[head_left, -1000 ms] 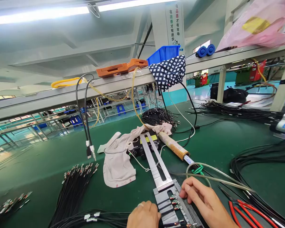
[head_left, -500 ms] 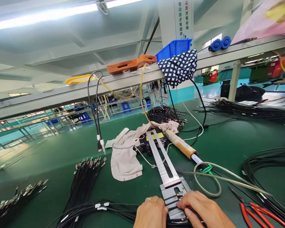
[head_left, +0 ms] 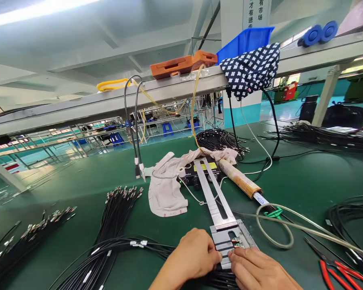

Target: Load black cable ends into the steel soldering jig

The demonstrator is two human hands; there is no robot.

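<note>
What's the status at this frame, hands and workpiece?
Left hand and right hand both pressed on the metal jig, fingers at the small terminals. Black wires trail left. Red cutters lie right, apart.

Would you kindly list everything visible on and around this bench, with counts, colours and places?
metal jig: one, silver, bench centre, under both hands
black wires: several bundles, bench left
cloth: one, beige, behind the jig
control box: one, black, under the cloth
soldering handle: one, brown, right of the jig
cutters: red handles, lower right
bin: one, blue, shelf
left hand: on the jig's left edge
right hand: fingertips on the jig
</note>
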